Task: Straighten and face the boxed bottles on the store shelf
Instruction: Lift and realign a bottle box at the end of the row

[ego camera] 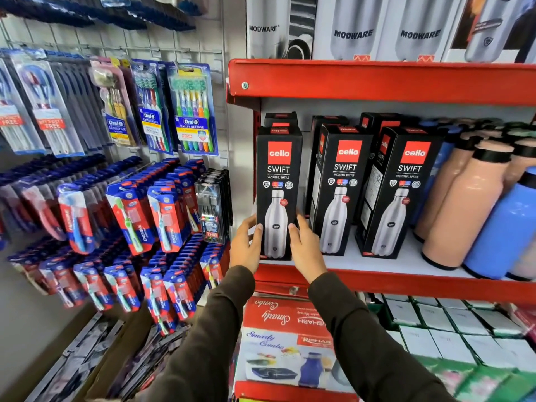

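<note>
Three black Cello Swift bottle boxes stand upright along the front of a red shelf (377, 281). The leftmost box (278, 181) faces squarely forward. My left hand (246, 245) presses its lower left side and my right hand (307, 245) its lower right side, so both hands grip it. The middle box (338, 187) and the right box (398, 192) are turned slightly, showing their left sides. More black boxes stand behind them.
Peach (461, 210) and blue (504, 224) bottles crowd the shelf's right part. White Modware boxes (353, 30) fill the shelf above. Toothbrush packs (191, 111) hang on a wall rack at the left. Combo boxes (287, 340) and white cartons lie below.
</note>
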`<state>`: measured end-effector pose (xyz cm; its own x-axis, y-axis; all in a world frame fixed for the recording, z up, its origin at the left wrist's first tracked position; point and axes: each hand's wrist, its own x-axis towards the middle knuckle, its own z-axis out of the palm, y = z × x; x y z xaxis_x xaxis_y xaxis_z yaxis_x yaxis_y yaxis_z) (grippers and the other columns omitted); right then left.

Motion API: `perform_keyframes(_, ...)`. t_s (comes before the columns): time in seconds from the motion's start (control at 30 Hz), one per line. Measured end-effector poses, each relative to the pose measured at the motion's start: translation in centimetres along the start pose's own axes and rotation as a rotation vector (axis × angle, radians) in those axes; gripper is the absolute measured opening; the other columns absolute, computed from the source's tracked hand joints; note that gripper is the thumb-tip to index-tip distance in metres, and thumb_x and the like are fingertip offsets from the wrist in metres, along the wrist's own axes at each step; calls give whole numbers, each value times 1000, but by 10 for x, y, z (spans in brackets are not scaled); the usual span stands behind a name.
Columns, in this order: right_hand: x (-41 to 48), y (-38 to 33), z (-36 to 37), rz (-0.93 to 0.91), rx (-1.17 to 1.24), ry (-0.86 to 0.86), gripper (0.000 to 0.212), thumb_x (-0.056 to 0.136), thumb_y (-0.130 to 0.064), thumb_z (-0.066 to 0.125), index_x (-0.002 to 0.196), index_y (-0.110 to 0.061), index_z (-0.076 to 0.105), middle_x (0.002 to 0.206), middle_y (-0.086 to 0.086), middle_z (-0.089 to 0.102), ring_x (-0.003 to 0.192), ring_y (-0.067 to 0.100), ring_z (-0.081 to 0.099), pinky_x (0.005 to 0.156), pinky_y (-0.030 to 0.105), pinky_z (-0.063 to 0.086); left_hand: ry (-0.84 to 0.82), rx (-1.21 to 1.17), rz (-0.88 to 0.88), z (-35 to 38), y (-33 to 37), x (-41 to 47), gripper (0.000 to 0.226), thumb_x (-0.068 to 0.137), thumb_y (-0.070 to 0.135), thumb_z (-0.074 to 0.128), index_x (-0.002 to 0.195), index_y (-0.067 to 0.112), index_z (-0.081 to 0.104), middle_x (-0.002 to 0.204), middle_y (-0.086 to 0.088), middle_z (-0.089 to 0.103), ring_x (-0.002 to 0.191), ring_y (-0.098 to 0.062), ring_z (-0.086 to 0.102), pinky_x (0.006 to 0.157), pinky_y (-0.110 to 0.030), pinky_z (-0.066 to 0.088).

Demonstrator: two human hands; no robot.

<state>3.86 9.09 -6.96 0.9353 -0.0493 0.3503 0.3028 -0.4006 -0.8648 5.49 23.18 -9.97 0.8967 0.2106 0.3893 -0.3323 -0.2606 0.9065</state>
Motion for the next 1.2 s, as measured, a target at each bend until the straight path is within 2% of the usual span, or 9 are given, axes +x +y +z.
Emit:
perform_keyframes(0.17,-17,-2,-4,8,-23,-11,47,105,-22,37,151,-15,31,130,34,55,122,42,50,94,31,36,25,27,-16,-4,9,-20,34,97,35,48,130,26,52,129,4,60,111,-9,56,94,-24,42)
perform_keyframes(0.3,-26,-2,-5,-17,-9,-15,47,104,-25,37,151,-23,32,124,31,60,116,40,55,98,38,43,30,24,-28,-7,18,-32,36,99,32,47,134,25,50,120,14,53,110,-4,51,92,-20,36)
perform_keyframes(0.53,-32,-4,-7,4,9,-25,48,104,-27,38,152,-24,31,132,13,61,119,23,59,94,21,41,23,37,-50,-9,27,-40,37,99,31,45,135,23,49,120,11,53,111,-5,49,93,-21,36)
perform_keyframes(0.63,-30,0,-10,-11,20,-40,47,103,-29,40,150,-25,33,143,4,52,127,13,52,104,21,36,17,4,-44,-5,25,-41,38,99,30,46,136,21,47,132,2,53,120,-11,50,98,-24,38)
perform_keyframes(0.77,-34,10,-22,-51,37,93,39,102,-29,44,140,-28,44,146,0,47,125,14,54,110,38,43,196,44,41,7,26,-48,39,96,36,48,133,27,44,132,4,47,128,-17,44,110,-44,38)
perform_keyframes(0.87,-35,15,-41,-107,59,256,34,101,-24,45,135,-26,48,137,-3,46,124,13,50,109,39,42,382,22,131,21,45,-52,33,96,28,49,129,26,48,128,0,49,122,-14,45,106,-44,40)
perform_keyframes(0.93,-32,19,-53,-140,62,336,33,100,-21,46,133,-27,49,133,-3,44,125,17,50,108,42,43,424,3,231,33,64,-56,31,96,18,49,127,23,50,125,1,49,119,-14,46,104,-39,40)
perform_keyframes(1.07,-22,27,-74,-155,60,418,37,99,-15,48,135,-23,47,135,3,42,126,18,48,109,41,42,349,4,440,66,94,-63,31,96,6,48,126,14,52,121,-3,50,116,-17,48,104,-30,37)
perform_keyframes(1.2,-10,32,-90,-111,84,381,42,101,-17,46,142,-20,41,141,3,38,132,16,45,113,35,38,151,-26,482,100,105,-59,39,98,5,43,136,12,45,132,-7,48,127,-15,45,111,-23,32)
